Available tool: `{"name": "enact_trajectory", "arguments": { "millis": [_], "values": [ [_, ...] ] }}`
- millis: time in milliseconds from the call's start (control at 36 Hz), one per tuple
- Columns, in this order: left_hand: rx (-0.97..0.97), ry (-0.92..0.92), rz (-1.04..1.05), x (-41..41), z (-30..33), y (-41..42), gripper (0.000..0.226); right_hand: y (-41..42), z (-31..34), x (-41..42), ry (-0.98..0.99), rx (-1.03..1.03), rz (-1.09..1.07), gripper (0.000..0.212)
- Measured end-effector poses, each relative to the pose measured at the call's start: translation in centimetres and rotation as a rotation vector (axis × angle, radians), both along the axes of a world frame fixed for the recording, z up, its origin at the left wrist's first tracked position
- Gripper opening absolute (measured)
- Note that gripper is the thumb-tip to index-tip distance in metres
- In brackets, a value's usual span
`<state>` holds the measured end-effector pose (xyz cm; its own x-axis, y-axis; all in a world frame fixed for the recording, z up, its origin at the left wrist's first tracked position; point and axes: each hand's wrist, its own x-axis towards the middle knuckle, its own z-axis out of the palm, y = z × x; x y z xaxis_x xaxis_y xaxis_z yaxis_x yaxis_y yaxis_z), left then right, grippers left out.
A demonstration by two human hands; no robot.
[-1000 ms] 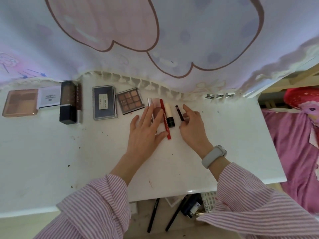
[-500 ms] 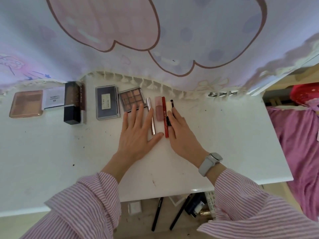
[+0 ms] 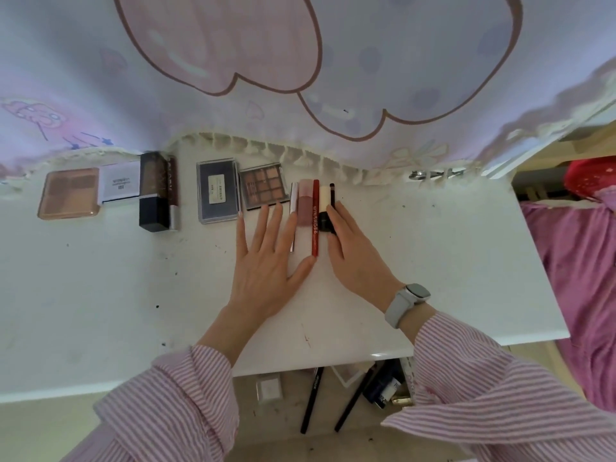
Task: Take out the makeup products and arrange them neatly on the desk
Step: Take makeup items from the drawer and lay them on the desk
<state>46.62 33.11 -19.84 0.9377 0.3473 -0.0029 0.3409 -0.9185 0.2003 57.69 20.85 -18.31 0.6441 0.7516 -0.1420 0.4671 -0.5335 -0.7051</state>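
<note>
Makeup lies in a row along the back of the white desk (image 3: 433, 261): a peach compact (image 3: 68, 193), a silver box (image 3: 119, 186), a dark brown bottle (image 3: 152, 191), a grey palette (image 3: 218, 191) and a brown eyeshadow palette (image 3: 264, 185). Right of these lie a slim silver stick (image 3: 293, 201), a pink tube (image 3: 305, 201), a red pencil (image 3: 315, 218), a cream tube with a black cap (image 3: 324, 208) and a thin black stick (image 3: 332, 195). My left hand (image 3: 266, 258) lies flat, fingers spread, against the silver stick. My right hand (image 3: 353, 251) presses straight fingers against the black-capped tube.
A pink and lilac curtain (image 3: 300, 78) hangs behind the desk. Below the front edge, on the floor, lie two black pencils (image 3: 310, 400) and other small items (image 3: 383, 388). A pink bed (image 3: 580, 295) is at the right. A metal clip (image 3: 433, 175) sits at the desk's back.
Both hands slid the slim items closer together and further back. The thin black stick now lies beside the cream tube; my left hand moved left off the pink tube.
</note>
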Motion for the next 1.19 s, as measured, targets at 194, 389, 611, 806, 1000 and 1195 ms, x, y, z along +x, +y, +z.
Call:
{"name": "enact_trajectory", "arguments": {
  "millis": [194,389,611,806,1000,1195],
  "values": [
    [-0.187,-0.37,-0.03,-4.8,1.5,-7.1,0.039,-4.4,1.1,-2.4,-0.078,0.122,-0.056,0.041],
    [-0.387,-0.135,-0.099,-12.2,-0.6,-13.1,0.026,-14.5,-0.2,-8.9,-0.091,0.066,0.15,0.026],
    [-0.411,0.512,0.172,-13.7,-7.0,-14.3,0.042,-19.8,-7.4,-10.4,-0.195,-0.455,0.527,0.042],
    [-0.263,0.645,0.218,-12.0,-10.1,-16.0,0.05,-19.0,-11.3,-9.4,-0.682,-0.403,0.759,0.038],
    [-0.23,0.727,0.201,-12.3,-10.3,-16.2,0.028,-18.7,-12.8,-9.9,-0.76,-0.362,0.771,0.032],
    [-0.513,0.637,0.161,-14.0,-9.6,-15.0,0.028,-18.1,-13.6,-10.0,-0.762,-0.274,0.758,0.026]
  ]
}}
